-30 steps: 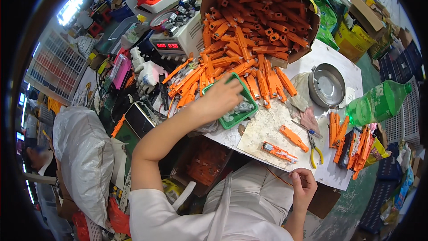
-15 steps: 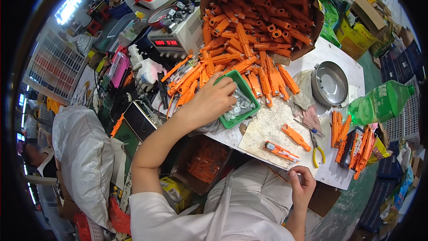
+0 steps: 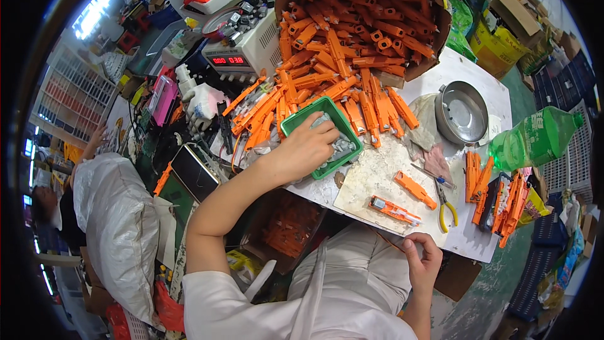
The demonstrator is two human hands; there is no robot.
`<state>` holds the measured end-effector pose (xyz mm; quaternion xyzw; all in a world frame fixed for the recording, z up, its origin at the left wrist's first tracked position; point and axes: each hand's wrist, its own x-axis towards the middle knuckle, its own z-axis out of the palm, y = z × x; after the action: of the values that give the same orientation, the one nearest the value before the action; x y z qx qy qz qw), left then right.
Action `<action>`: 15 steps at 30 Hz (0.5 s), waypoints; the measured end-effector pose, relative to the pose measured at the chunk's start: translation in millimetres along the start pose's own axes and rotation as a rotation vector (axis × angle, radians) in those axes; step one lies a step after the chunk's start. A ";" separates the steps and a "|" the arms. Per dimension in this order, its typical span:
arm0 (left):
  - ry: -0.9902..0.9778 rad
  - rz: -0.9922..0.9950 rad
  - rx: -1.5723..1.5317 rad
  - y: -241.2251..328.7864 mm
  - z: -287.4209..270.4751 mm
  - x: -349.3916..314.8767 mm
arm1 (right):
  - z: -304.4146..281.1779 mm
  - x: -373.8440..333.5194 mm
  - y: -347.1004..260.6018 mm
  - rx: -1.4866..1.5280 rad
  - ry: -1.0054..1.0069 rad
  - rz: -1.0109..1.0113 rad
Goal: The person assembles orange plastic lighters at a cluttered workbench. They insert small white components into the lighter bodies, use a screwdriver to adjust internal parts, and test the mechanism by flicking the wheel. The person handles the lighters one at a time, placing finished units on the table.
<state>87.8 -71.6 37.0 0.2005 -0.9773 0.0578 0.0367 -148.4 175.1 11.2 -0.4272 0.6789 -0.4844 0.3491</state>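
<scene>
My left hand [image 3: 307, 150] reaches into a green plastic bin [image 3: 313, 108] of small greyish translucent pieces [image 3: 341, 148]. Its fingers are curled down among the pieces, and the tips are hidden. My right hand [image 3: 423, 257] is closed just off the table's front edge, thumb against the curled forefinger. A thin dark line, perhaps a wire, runs to its fingertips; what they hold is too small to name. On the worn board before me lie an orange plastic shell with parts inside it [image 3: 394, 209] and another orange shell piece [image 3: 415, 190].
A big carton [image 3: 445, 31] spills orange shells [image 3: 340, 56] across the table's back. Pliers [image 3: 445, 209], a metal bowl [image 3: 462, 113], a green bottle [image 3: 535, 138] and stacked orange pieces [image 3: 516, 211] stand to the right. A power supply [image 3: 242, 56] and a phone [image 3: 196, 172] are left.
My left hand has lowered deeper into the bin, its fingers now among the pieces. The bin looks turned slightly and shifted left. My right hand has stayed nearly still.
</scene>
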 end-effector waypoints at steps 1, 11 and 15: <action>0.006 0.004 -0.022 -0.1 -0.5 -0.5 | 0.0 -0.1 0.0 -0.007 -0.003 0.001; 0.281 -0.090 -0.250 -8.1 -19.5 -16.4 | 13.6 16.3 -7.1 -0.033 -0.064 -0.106; 0.417 -0.119 -0.330 12.8 -27.2 -23.5 | 39.7 46.0 -22.0 0.070 -0.136 -0.120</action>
<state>105.7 -47.3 60.5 0.2325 -0.9314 -0.0642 0.2726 -125.9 114.9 18.0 -0.4867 0.6094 -0.4977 0.3794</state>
